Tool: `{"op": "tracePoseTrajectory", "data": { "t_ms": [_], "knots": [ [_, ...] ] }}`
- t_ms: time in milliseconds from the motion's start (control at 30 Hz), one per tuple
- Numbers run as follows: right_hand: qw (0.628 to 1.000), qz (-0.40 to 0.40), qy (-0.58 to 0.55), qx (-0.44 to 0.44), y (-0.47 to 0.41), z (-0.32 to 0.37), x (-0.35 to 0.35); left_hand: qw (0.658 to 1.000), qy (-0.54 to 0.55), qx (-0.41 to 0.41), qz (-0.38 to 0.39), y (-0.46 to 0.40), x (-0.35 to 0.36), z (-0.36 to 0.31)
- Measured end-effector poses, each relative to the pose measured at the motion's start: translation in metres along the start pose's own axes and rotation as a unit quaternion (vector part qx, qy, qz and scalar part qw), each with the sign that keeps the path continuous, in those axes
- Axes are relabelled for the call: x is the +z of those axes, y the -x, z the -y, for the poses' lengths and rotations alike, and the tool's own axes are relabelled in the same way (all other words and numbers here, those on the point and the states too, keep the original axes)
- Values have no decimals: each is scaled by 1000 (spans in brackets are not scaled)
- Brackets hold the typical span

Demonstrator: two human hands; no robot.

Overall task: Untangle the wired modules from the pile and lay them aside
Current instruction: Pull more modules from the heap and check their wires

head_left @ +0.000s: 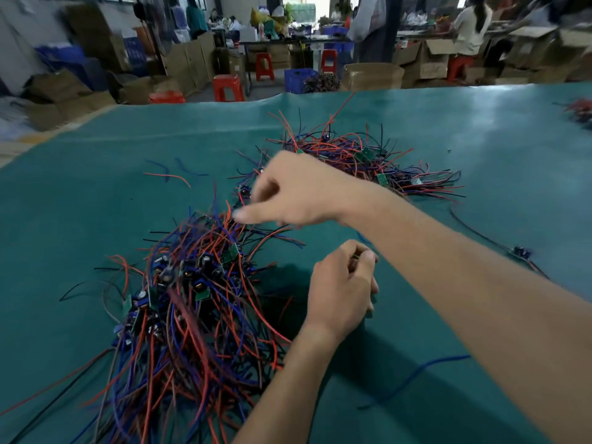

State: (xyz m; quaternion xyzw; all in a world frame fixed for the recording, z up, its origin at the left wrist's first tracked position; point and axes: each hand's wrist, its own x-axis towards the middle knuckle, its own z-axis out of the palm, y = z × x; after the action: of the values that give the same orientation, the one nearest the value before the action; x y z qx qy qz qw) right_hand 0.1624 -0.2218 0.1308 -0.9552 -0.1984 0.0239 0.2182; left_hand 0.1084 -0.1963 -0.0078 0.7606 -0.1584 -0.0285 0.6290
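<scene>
Sorting wired modules on the green desk [480,139].

The tangled pile [192,299] lies near-left, its wires fanning toward the viewer; a sorted heap [362,158] lies farther back, wires trailing right, likely kept apart to prevent re-tangling. The right hand [298,190] is crossed over the pile's far edge, fingers loosely curled; whether a wire is pinched cannot be told. The left hand [342,290] is curled beside the pile around something small, seemingly a module.

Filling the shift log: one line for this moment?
right hand: reaching over tangled red-blue-black wire pile | left hand: curled, contents unclear | sorted wire heap: far side
</scene>
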Motion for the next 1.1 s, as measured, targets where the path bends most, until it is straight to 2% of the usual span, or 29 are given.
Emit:
{"op": "tracePoseTrajectory", "data": {
  "t_ms": [67, 133, 200, 300, 467, 533, 600, 667, 767, 833, 867, 900, 967, 1100],
  "knots": [
    [993, -49, 74, 81, -6, -45, 2, 1000, -5, 8, -3, -2, 1, 1],
    [968, -125, 100, 195, -5, -92, 5, 1000, -15, 22, -6, -2, 1, 2],
    [944, -163, 125, 257, 3, -132, 12, 1000, -7, 23, -7, -2, 1, 3],
    [952, -156, 101, 243, 13, -163, 22, 1000, -12, 22, -9, -3, 2, 5],
    [964, -151, 72, 205, 20, -176, 24, 1000, 3, 9, -8, -3, 2, 6],
    [962, -177, 56, 198, 26, -175, 21, 1000, 8, 6, -7, -3, 2, 5],
    [945, -253, -27, 206, 34, -166, 13, 1000, 7, 8, -8, -3, 2, 6],
    [900, -302, -241, 203, 47, -149, 0, 1000, 10, 11, -10, -3, 2, 7],
    [777, -243, -564, 139, 78, -122, -16, 999, 30, 20, -11, -3, 2, 7],
    [706, -181, -676, 109, 97, -111, -15, 999, 40, 22, -12, -3, 1, 7],
    [687, -159, -701, 103, 103, -107, -9, 999, 47, 22, -13, -2, 1, 7],
    [681, -143, -711, 106, 108, -104, -1, 998, 55, 23, -14, -2, 1, 7],
    [692, -135, -697, 129, 110, -103, 22, 997, 79, 18, -14, -2, 0, 4],
    [721, -212, -637, 173, 106, -107, 51, 997, 72, 23, 5, -2, -1, 3]
  ]
}}
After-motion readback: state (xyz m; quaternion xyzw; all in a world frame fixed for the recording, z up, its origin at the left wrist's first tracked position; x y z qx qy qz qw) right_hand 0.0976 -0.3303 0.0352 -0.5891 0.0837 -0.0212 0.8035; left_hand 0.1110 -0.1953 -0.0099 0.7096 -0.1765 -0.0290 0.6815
